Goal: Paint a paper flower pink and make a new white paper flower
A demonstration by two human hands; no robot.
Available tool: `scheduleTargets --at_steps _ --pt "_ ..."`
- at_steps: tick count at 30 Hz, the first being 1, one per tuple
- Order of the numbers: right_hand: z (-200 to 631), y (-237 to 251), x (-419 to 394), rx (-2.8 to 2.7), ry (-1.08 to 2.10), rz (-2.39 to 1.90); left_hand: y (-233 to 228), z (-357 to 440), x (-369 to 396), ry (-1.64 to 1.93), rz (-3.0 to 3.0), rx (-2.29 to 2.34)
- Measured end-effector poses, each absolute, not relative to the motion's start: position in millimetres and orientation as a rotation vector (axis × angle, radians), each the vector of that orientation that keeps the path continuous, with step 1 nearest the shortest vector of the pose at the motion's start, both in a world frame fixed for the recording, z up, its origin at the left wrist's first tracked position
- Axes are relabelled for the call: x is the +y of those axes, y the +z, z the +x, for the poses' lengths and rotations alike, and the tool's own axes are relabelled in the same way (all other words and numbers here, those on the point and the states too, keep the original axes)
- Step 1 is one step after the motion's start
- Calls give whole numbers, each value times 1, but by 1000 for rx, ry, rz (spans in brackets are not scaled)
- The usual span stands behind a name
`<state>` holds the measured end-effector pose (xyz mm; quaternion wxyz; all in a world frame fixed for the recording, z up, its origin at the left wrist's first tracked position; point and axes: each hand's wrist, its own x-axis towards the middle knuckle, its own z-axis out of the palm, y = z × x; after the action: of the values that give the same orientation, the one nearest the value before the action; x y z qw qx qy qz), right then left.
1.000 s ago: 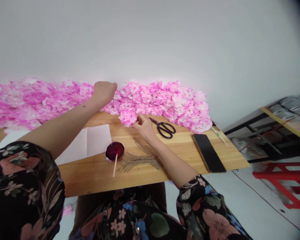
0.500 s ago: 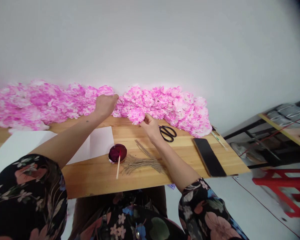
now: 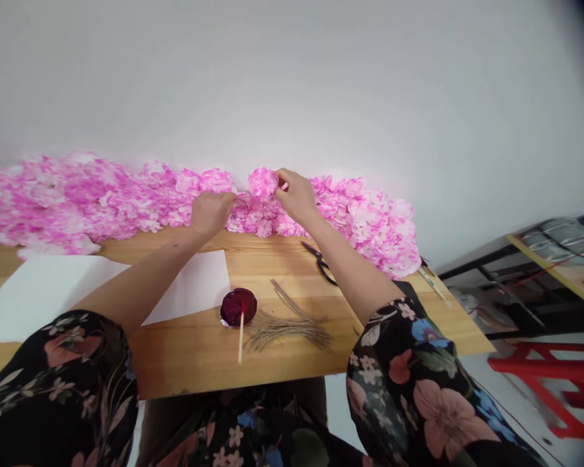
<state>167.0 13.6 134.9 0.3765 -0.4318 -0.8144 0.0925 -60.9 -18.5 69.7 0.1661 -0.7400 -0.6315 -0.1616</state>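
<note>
A pink-and-white artificial flower (image 3: 261, 183) is pinched at its right side by my right hand (image 3: 296, 196), raised in front of the wall. To its left, my left hand (image 3: 213, 213) has its fingers closed at the edge of the flower pile (image 3: 95, 194). Whatever sits in those fingertips blends with the pink petals and cannot be made out. The long heap of similar pink flowers runs along the back of the table, behind and on either side of both hands.
On the wooden table (image 3: 194, 370) are white paper (image 3: 199, 285), a dish of dark red liquid (image 3: 233, 308) with a stick (image 3: 241, 337) in it, thin brown stems (image 3: 292, 327) and black scissors (image 3: 325, 269). My right arm partly covers a phone (image 3: 407, 292). A red stool (image 3: 545, 370) stands at right.
My right hand has lifted the flower up and slightly left, closer to the left hand. The left hand has shifted slightly right and down. My right sleeve now covers most of the phone.
</note>
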Motion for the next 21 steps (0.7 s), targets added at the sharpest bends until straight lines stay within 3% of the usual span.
scheduleTargets --at_steps 5,21 --pt "144 146 41 -2317 -40 -1185 59 -69 -13 -590 -2155 -1727" --pt "122 133 71 -2521 -387 -1141 55 -68 -5 -682 -2213 -1696"
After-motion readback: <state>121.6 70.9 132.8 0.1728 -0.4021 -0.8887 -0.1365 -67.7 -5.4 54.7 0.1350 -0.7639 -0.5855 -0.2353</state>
